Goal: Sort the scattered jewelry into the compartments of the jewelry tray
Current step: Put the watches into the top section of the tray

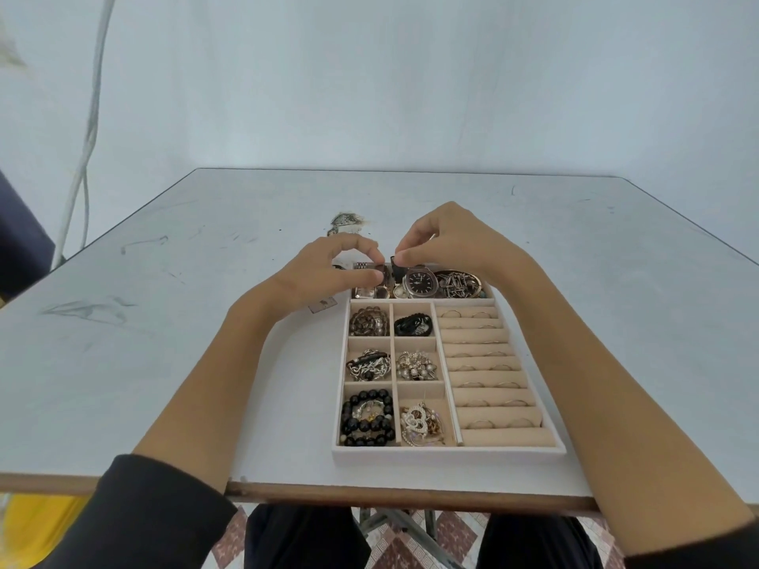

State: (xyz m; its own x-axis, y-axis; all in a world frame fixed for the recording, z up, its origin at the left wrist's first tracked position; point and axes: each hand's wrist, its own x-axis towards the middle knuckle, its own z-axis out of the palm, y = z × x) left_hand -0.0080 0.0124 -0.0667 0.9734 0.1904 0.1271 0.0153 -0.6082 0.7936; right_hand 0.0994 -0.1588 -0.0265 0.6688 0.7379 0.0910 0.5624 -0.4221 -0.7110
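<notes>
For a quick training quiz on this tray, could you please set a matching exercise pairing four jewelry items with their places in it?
Things:
1 black bead bracelet
2 dark-faced wristwatch
3 rings
4 pearly bead cluster

Places:
A on the padded rolls, right side
B nearest left compartment
C long far compartment
D middle row, second column

Pairs: 1-B; 2-C; 3-A; 4-D

I read the tabletop (164,363) as smooth, pale laminate, scuffed and stained, with a brown wooden strip (410,496) along its near edge. The jewelry tray (447,453) looks lined in matt beige velvety cloth. The black beads (365,420) in it are glossy, and the watch (419,281) case shines like metal.
</notes>
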